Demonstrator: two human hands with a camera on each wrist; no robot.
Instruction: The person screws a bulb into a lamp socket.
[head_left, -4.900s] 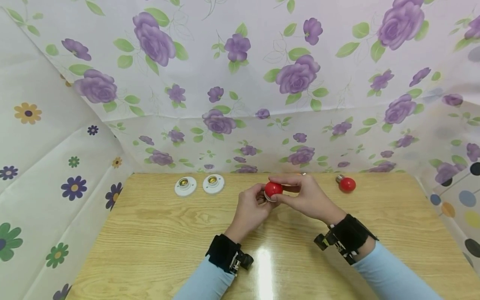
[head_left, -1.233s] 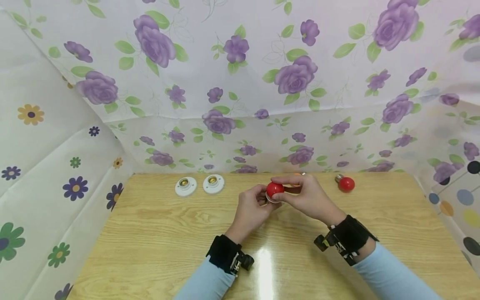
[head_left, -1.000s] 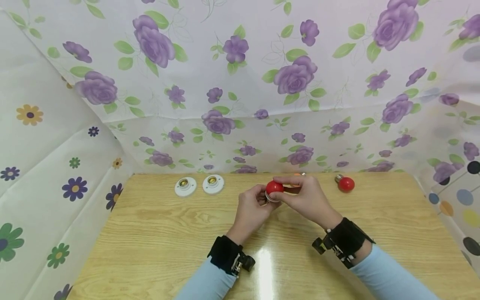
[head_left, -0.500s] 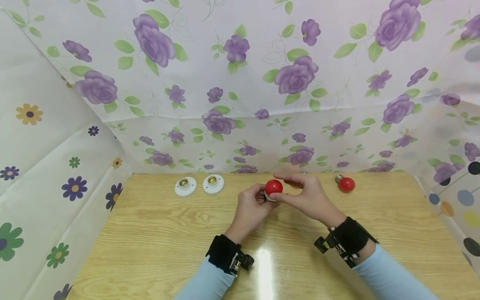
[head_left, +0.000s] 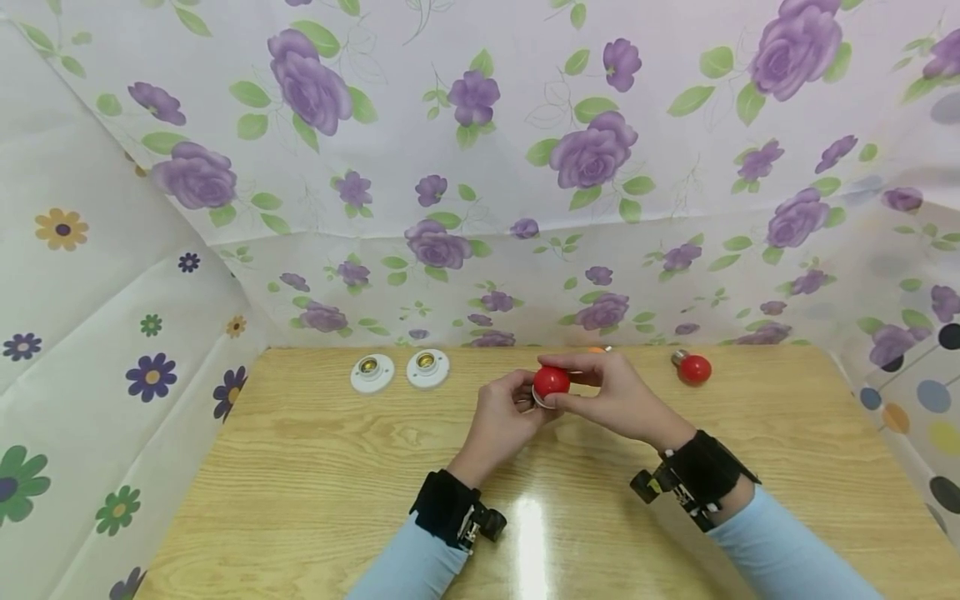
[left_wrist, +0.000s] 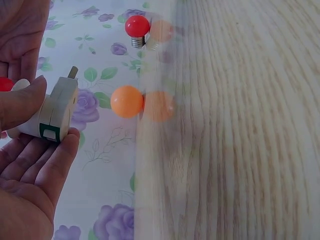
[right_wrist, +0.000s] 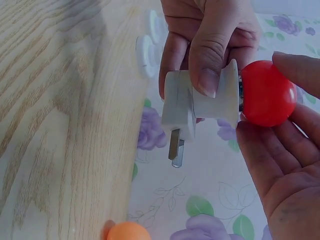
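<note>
Three bulbs (head_left: 551, 381), three sockets (head_left: 428, 372)

A glossy, round red bulb (right_wrist: 267, 95) sits at the flared rim (right_wrist: 233, 82) of a white plug-in lamp holder (right_wrist: 225, 106), a narrow strip of the bulb's metal base (right_wrist: 241, 95) showing between them. Flat metal prongs (right_wrist: 174, 145) jut sideways from the holder's blocky far end (right_wrist: 177, 102).

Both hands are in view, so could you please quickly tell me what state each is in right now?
Left hand: closed, holding the white plug-in socket.
Right hand: closed, holding the red bulb by its round end.
</note>
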